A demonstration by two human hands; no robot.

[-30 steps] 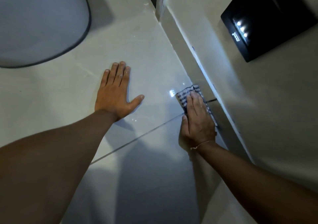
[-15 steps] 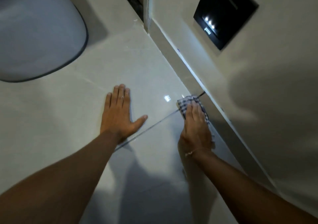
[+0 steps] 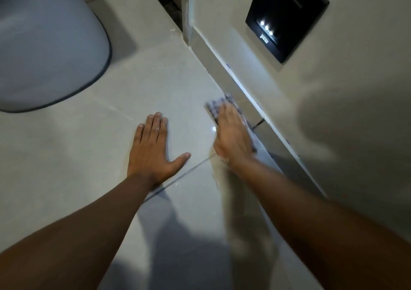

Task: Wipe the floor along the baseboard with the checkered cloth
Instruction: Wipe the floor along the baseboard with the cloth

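The checkered cloth (image 3: pixel 216 107) lies flat on the pale floor tiles (image 3: pixel 155 85), right beside the baseboard (image 3: pixel 224 76). My right hand (image 3: pixel 233 134) presses down on it, palm flat; the hand is blurred and hides most of the cloth, so only its far end shows past the fingertips. My left hand (image 3: pixel 153 149) rests flat on the tile to the left of the cloth, fingers spread, holding nothing. The baseboard runs diagonally from the wall corner at the top towards the lower right.
A large grey rounded object (image 3: pixel 44 45) with a dark rim stands on the floor at the upper left. A black panel (image 3: pixel 287 16) with three small lights is set in the wall above the baseboard. A dark doorway gap (image 3: pixel 166 2) lies at the top.
My right hand has slid the cloth forward along the baseboard, past the grout line. The left hand stays planted on the tile. The view has shifted, showing more of the corner.
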